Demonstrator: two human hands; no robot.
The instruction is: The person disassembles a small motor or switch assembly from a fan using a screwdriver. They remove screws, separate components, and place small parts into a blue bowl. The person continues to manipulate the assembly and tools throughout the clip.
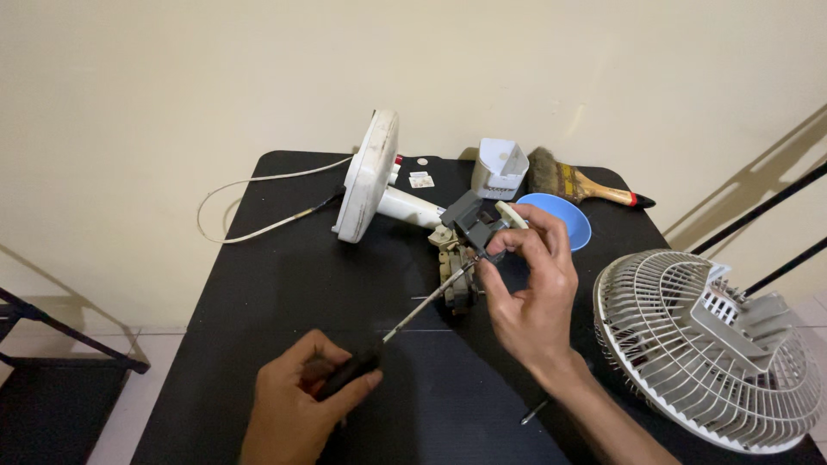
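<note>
Left hand (297,392), lower centre of the black table (258,284): grip closed around the dark handle of a screwdriver (405,319). Shaft runs up and to the right; tip meets the fan motor assembly (457,275) at mid-table.

Right hand (530,297): grip pinching a dark grey plastic part (472,220) on top of the motor assembly, thumb and forefinger pressed on its right side. The part sits against the end of the white fan neck (409,207).

White round fan base (366,176) stands on edge left of the neck, tilted. Its white cable (250,207) loops off the table's left edge.

Rear of table: white plastic housing piece (500,168), open side up; just right of it a paintbrush (581,182) with a wooden handle, lying flat. Blue bowl (560,215) sits in front of the brush, partly hidden by the right hand's fingers.

Right edge of table: grey fan guard (689,344) with blades inside, overhanging the edge.

A second thin metal tool (534,412) lies beside the right forearm; its kind cannot be told.
</note>
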